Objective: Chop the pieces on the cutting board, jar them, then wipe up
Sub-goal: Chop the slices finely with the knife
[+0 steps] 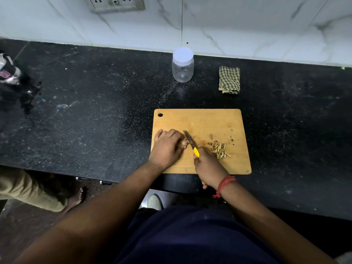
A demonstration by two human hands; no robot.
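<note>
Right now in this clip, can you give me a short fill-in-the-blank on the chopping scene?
1. The right hand holds a knife with a ____ handle.
2. The jar stands with its lid ____.
3. The checked cloth lies to the ____ of the jar.
4. The left hand steadies a piece on the ____.

Missing: yellow; on; right; cutting board

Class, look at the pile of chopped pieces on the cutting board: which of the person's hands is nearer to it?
Right. The right hand, gripping the knife, sits just beside the chopped pieces. The left hand holds the uncut piece beyond the blade, farther away.
</note>
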